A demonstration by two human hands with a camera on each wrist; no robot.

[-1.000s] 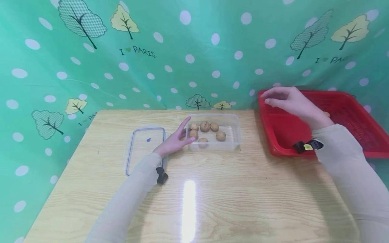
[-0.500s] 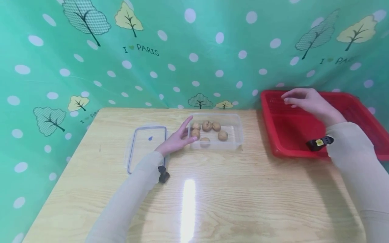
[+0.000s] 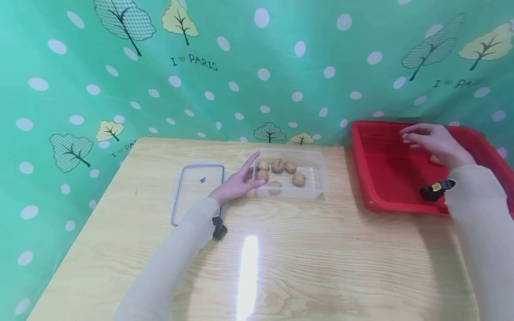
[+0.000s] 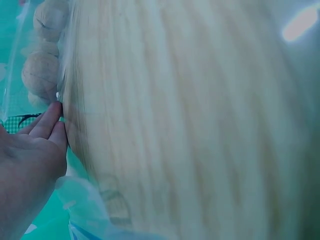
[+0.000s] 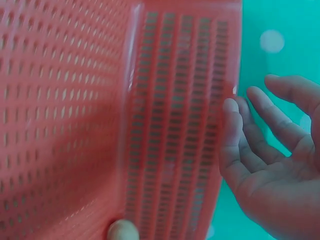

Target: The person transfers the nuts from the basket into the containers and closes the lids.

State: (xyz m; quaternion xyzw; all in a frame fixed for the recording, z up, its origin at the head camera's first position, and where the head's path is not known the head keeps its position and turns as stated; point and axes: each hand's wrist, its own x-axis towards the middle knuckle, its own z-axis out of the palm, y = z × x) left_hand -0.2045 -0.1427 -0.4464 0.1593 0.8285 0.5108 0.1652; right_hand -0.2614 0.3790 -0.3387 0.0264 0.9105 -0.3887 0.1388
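Several brown walnuts (image 3: 278,166) lie in a clear rectangular plastic container (image 3: 317,171) near the table's back edge. My left hand (image 3: 237,182) rests against the container's left end, thumb and forefinger spread wide; the left wrist view shows its fingers (image 4: 47,122) fairly straight against the wall. Above a red plastic basket (image 3: 395,178) on the right hovers my right hand (image 3: 437,142), its fingers loosely bent and nothing seen between them. In that basket a walnut (image 3: 435,159) shows beside the right hand, partly hidden by it; the right wrist view catches a walnut (image 5: 123,230) at its lower edge.
A clear lid (image 3: 196,191) with a blue seal lies flat on the wooden table (image 3: 313,258), left of the container and partly under my left forearm. A green dotted curtain (image 3: 225,67) hangs behind. The basket has slotted walls.
My right hand has moved right from the basket's left rim and sits deeper over the basket. My left hand stays at the container. The head view has shifted slightly.
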